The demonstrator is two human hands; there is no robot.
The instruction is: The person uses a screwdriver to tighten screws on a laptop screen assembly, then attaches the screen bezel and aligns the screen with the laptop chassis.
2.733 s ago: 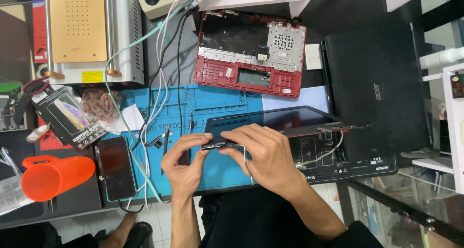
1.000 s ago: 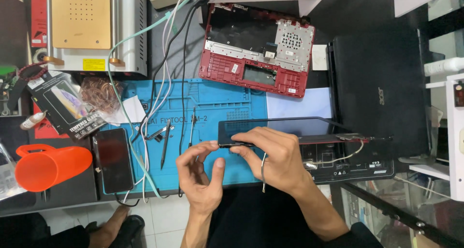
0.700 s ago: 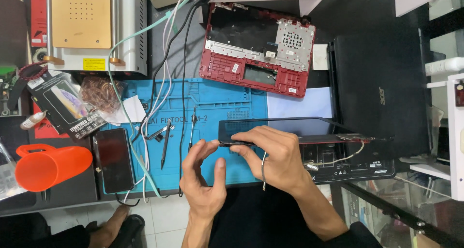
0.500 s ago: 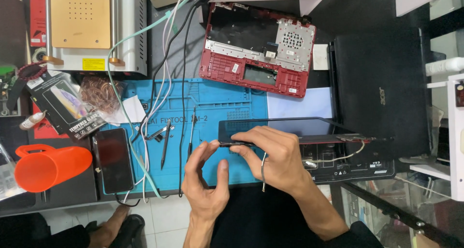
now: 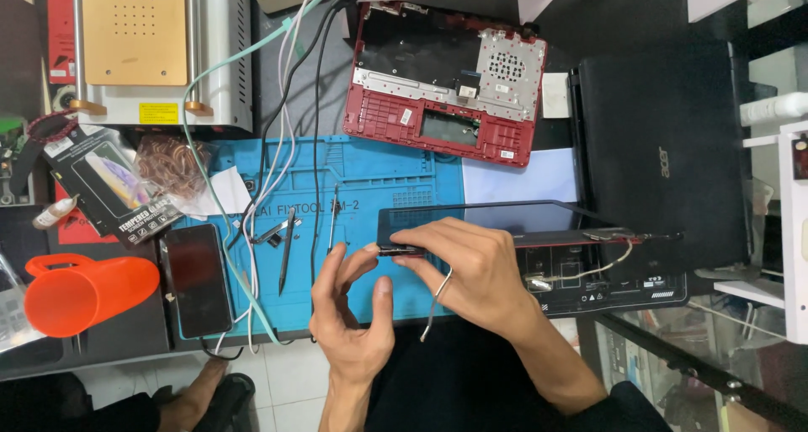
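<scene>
The left hand (image 5: 349, 314) is open, fingers spread and raised, its fingertips just beside the near-left corner of the dark tablet screen (image 5: 492, 221) without gripping it. The right hand (image 5: 467, 268) rests on that same corner, fingers pinching its left edge; a thin metal wire tool (image 5: 436, 296) hangs by the palm. The screen lies tilted over a black laptop base (image 5: 606, 280) at the right edge of the blue repair mat (image 5: 370, 188). Left on the mat lie tweezers (image 5: 286, 248), a black phone (image 5: 196, 279) and an orange cup (image 5: 80, 290). Farther back sits a red laptop frame (image 5: 446, 82)
</scene>
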